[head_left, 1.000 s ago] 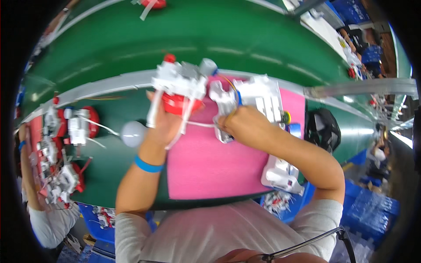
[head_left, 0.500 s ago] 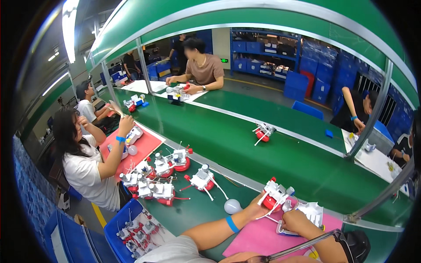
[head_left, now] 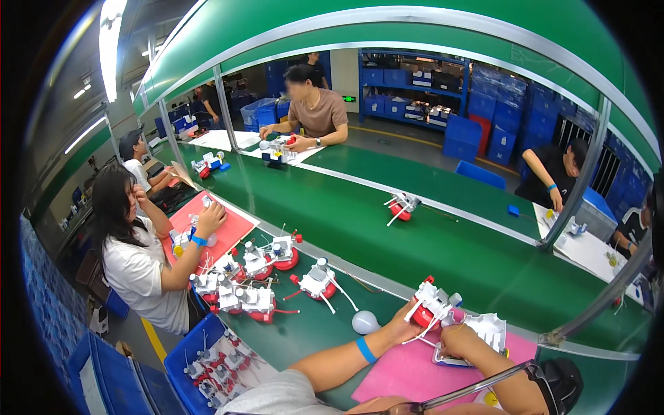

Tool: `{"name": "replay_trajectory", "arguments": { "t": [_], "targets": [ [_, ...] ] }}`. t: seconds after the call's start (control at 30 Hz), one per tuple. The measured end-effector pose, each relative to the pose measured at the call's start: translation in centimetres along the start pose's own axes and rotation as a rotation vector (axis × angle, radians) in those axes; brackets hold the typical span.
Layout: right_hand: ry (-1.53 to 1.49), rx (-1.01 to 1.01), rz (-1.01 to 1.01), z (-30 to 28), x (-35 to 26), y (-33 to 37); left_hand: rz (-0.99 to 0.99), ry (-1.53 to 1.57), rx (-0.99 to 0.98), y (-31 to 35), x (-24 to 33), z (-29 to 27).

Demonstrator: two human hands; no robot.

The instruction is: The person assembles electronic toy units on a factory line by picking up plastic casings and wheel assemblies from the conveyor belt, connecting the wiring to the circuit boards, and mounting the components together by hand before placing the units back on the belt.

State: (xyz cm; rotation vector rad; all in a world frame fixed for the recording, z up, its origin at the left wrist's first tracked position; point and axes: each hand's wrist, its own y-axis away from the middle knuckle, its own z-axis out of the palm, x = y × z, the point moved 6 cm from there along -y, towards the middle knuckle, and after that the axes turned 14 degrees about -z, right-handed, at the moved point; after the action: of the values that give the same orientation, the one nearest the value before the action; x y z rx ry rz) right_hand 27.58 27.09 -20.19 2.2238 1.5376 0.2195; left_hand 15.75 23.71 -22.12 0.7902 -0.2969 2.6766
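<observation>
My left hand (head_left: 402,326) is wrapped around a white plastic assembly with a red round base (head_left: 430,304), held up over the bench's right part. Thin white wires hang from it. My right hand (head_left: 459,342) is closed just below and to the right of it, at the end of the wires; its fingertips are partly hidden, so what they pinch cannot be made out. Beneath and beside that hand lies an open white plastic shell (head_left: 490,332) on a pink mat (head_left: 401,373). A white bulb-shaped piece (head_left: 365,322) rests left of my left hand.
Several similar white-and-red assemblies (head_left: 256,299) crowd the bench to the left, and more fill a blue bin (head_left: 181,349). One assembly (head_left: 402,205) sits on the green conveyor belt (head_left: 311,200). Co-workers sit left, across and far right. A metal post (head_left: 577,173) rises at right.
My left hand keeps the assembly almost in place, and my right hand has shifted slightly. The co-worker at left has lowered a raised hand toward the red mat. The view has moved a little.
</observation>
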Motion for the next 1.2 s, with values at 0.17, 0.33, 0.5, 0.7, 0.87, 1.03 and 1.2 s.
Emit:
{"name": "replay_trajectory", "arguments": {
  "t": [0.17,0.33,0.5,0.7,0.87,1.03,1.2],
  "targets": [
    [-0.065,-0.046,0.012,-0.6,-1.0,1.1,-0.052,0.065,0.014,0.6,-1.0,0.8],
    [-0.082,-0.028,0.010,0.7,0.0,1.6,-0.056,0.102,0.039,0.5,-1.5,1.7],
    [-0.174,0.260,0.103,0.4,1.1,2.4,-0.070,0.325,0.087,-0.2,-0.6,-0.1],
    [-0.324,0.527,0.087,-4.7,0.3,9.1,0.281,-0.310,0.218,1.7,5.5,3.0],
    [-0.449,0.780,0.152,-7.6,-0.6,13.4,0.434,-0.668,0.399,2.3,7.4,5.0],
    [-0.830,0.866,0.090,-7.4,-3.0,12.2,0.525,-1.000,0.562,2.5,7.4,9.0],
    [-1.308,0.893,-0.080,-7.3,-4.2,9.1,0.618,-1.291,0.660,1.9,6.7,10.4]
  ]
}}
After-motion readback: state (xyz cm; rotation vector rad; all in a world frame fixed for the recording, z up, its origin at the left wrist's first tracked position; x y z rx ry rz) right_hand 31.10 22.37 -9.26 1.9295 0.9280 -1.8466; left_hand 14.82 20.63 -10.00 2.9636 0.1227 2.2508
